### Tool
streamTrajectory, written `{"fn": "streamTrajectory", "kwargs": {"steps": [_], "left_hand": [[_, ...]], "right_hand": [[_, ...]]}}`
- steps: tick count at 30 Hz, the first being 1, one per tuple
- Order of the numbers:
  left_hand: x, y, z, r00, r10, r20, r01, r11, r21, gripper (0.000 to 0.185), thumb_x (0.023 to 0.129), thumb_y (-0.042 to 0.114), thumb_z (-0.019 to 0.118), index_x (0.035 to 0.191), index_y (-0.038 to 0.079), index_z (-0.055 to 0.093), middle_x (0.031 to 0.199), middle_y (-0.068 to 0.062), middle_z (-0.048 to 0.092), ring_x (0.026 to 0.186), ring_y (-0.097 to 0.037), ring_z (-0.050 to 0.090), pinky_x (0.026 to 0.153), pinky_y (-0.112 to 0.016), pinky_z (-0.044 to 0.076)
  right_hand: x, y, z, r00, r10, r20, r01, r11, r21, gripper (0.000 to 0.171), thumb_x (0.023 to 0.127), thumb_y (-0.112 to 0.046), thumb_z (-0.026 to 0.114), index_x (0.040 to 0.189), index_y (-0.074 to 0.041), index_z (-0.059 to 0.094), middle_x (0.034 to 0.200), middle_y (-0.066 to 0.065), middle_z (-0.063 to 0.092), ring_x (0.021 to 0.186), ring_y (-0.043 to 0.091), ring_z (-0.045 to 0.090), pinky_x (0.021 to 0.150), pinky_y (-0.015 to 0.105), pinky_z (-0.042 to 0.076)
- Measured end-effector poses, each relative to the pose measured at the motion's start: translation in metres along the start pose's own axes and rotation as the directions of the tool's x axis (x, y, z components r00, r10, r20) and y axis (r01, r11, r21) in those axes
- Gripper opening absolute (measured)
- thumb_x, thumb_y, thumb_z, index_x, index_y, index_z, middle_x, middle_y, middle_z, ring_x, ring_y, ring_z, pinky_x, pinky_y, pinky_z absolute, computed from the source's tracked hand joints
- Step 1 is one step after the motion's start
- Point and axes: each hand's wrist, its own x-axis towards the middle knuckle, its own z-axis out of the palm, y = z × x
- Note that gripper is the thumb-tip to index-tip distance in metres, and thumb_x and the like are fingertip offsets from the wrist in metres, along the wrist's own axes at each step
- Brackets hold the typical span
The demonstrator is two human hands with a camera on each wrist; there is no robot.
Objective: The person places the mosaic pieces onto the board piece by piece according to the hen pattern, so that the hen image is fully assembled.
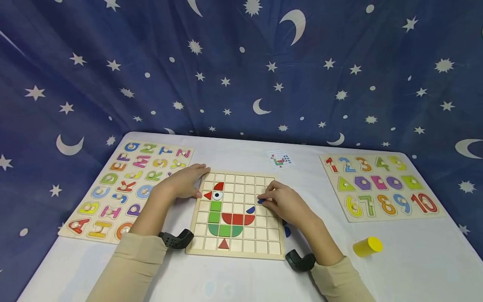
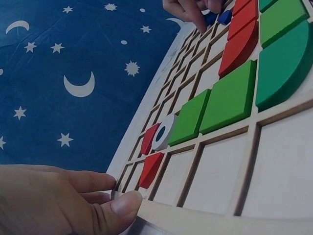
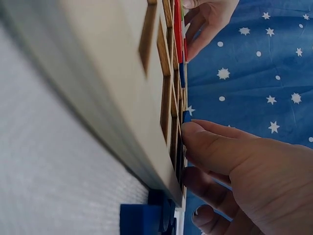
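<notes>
A wooden grid board [image 1: 241, 247] holds a bird picture made of red, green and blue pieces, with a round eye tile [image 1: 217, 196]. My left hand [image 1: 183, 182] holds the board at its far left corner, thumb on the left edge and fingers at the far edge. Over the right part of the grid, my right hand [image 1: 286, 203] pinches a small blue piece [image 1: 260, 201] between thumb and fingertips, low at the cells. Another blue quarter-round piece [image 1: 250, 209] lies in a cell just left of it. In the right wrist view, the fingertips partly hide the pinched blue piece [image 3: 186, 116].
Loose blue pieces [image 1: 287, 231] lie by the board's right edge, partly under my right arm. Behind the board is a picture card [image 1: 280, 159]. A letter puzzle [image 1: 102, 201] stands left, a number puzzle [image 1: 381, 188] right, and a yellow cylinder [image 1: 367, 246] near my right forearm.
</notes>
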Motion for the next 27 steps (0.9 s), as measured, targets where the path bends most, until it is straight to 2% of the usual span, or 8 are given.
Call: {"fn": "streamTrajectory", "kwargs": {"steps": [5, 9, 13, 20, 27], "left_hand": [[-0.0001, 0.0013, -0.0002, 1.000, 0.002, -0.002, -0.002, 1.000, 0.001, 0.080, 0.080, 0.016, 0.075, 0.148, 0.010, 0.034, 0.156, -0.016, 0.024, 0.144, -0.037, 0.023, 0.116, -0.054, 0.024], [0.0003, 0.0010, -0.0003, 1.000, 0.005, -0.002, -0.005, 1.000, 0.001, 0.080, 0.080, 0.016, 0.075, 0.148, 0.009, 0.034, 0.156, -0.016, 0.024, 0.143, -0.037, 0.023, 0.116, -0.054, 0.024], [0.0006, -0.0001, 0.0002, 1.000, 0.009, -0.001, -0.009, 1.000, 0.005, 0.080, 0.080, 0.016, 0.075, 0.148, 0.009, 0.034, 0.156, -0.016, 0.024, 0.143, -0.038, 0.023, 0.116, -0.054, 0.024], [-0.0011, -0.0007, -0.0003, 1.000, 0.013, -0.005, -0.013, 1.000, 0.000, 0.080, 0.079, 0.015, 0.076, 0.147, 0.008, 0.035, 0.156, -0.017, 0.025, 0.143, -0.037, 0.023, 0.116, -0.054, 0.024], [-0.0010, -0.0013, -0.0005, 1.000, 0.016, -0.006, -0.016, 1.000, -0.005, 0.080, 0.079, 0.014, 0.076, 0.147, 0.008, 0.034, 0.156, -0.017, 0.024, 0.143, -0.037, 0.023, 0.116, -0.053, 0.024]], "right_hand": [[0.0002, -0.0006, 0.0001, 1.000, 0.000, -0.018, 0.000, 1.000, -0.005, 0.023, 0.086, -0.021, 0.070, 0.109, -0.018, 0.073, 0.100, -0.004, 0.061, 0.074, 0.006, 0.051, 0.066, 0.022, 0.046], [0.0005, -0.0013, 0.0003, 0.999, 0.018, -0.038, -0.019, 1.000, -0.010, 0.020, 0.085, -0.023, 0.071, 0.105, -0.020, 0.073, 0.100, -0.004, 0.063, 0.073, 0.006, 0.051, 0.066, 0.023, 0.047], [0.0003, -0.0022, 0.0006, 0.999, 0.032, -0.029, -0.032, 0.999, -0.007, 0.014, 0.086, -0.023, 0.071, 0.099, -0.020, 0.073, 0.099, -0.005, 0.063, 0.071, 0.006, 0.050, 0.065, 0.022, 0.046], [0.0005, -0.0039, 0.0009, 0.999, 0.034, -0.015, -0.034, 0.999, -0.006, 0.014, 0.086, -0.023, 0.071, 0.099, -0.020, 0.073, 0.099, -0.004, 0.062, 0.069, 0.005, 0.049, 0.064, 0.021, 0.045], [0.0000, -0.0038, 0.0018, 0.999, 0.025, -0.030, -0.025, 1.000, -0.014, 0.013, 0.086, -0.023, 0.070, 0.098, -0.019, 0.074, 0.101, -0.004, 0.064, 0.075, 0.007, 0.053, 0.071, 0.024, 0.050]]}}
